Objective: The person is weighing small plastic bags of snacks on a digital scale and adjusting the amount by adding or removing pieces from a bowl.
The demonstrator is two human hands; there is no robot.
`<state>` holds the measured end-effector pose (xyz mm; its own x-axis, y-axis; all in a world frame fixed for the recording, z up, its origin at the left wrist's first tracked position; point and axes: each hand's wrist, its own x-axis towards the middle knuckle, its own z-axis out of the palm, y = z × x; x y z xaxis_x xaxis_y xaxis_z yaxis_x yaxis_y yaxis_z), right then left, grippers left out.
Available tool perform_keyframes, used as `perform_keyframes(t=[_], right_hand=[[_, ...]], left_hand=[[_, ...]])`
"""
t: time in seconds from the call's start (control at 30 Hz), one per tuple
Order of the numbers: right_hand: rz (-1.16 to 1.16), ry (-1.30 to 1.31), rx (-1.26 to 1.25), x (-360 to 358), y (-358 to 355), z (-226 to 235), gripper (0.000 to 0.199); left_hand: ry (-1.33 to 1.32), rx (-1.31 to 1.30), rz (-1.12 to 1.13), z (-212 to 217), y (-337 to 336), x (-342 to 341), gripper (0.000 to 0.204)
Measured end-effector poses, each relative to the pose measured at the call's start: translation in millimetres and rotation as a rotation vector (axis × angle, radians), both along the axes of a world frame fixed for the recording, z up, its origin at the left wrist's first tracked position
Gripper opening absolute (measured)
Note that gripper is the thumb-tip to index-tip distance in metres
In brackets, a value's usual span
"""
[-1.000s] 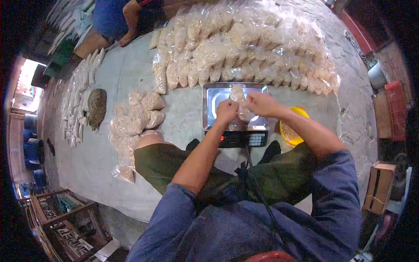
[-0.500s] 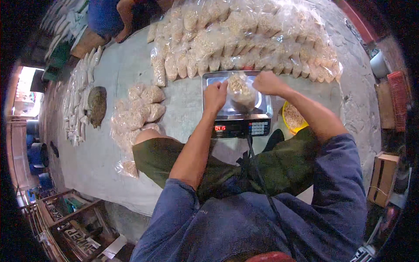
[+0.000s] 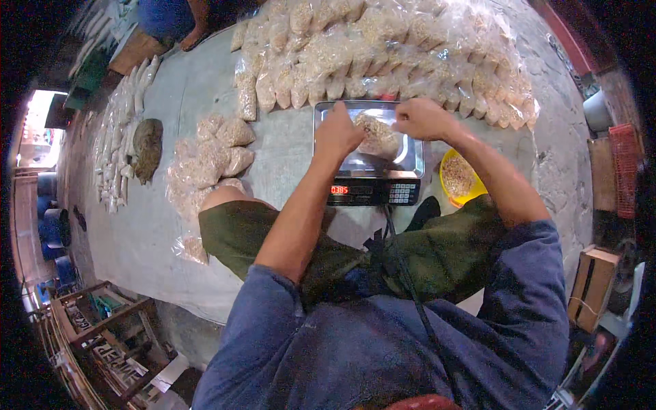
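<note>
A clear plastic bag of pale, grain-like pieces (image 3: 378,139) is over the steel pan of a digital scale (image 3: 372,165), which stands on the floor sheet between my legs. My left hand (image 3: 338,134) is closed at the bag's left side. On the upper right, my right hand (image 3: 426,121) has its fingers pinched at the bag's thin plastic, which is hard to make out. A lit red display shows on the scale's front. By my right knee sits a yellow bowl (image 3: 480,183) with more of the pale pieces.
Rows of filled clear bags (image 3: 383,58) lie beyond the scale. A smaller heap of bags (image 3: 208,154) rests near my left knee. Farther left are long, slim packs (image 3: 116,154) and a mottled brown cat-like shape (image 3: 147,150). Another person's leg (image 3: 197,24) shows at the far left.
My left hand has shifted up and its wrist has turned. The right hand has moved slightly up. The bag sits lower and flatter over the pan, and the red reading differs.
</note>
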<state>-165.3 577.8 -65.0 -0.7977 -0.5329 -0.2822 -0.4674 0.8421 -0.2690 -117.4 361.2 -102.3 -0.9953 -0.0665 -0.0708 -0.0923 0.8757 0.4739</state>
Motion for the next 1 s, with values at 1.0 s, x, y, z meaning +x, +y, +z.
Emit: perform_keyframes(t=[1.0], right_hand=[[0.090,-0.090,-0.244,11.1,-9.4,55.0,0.016]], left_hand=[[-0.029,-0.201,-0.333,134.3,-118.4,7.4,0.052]])
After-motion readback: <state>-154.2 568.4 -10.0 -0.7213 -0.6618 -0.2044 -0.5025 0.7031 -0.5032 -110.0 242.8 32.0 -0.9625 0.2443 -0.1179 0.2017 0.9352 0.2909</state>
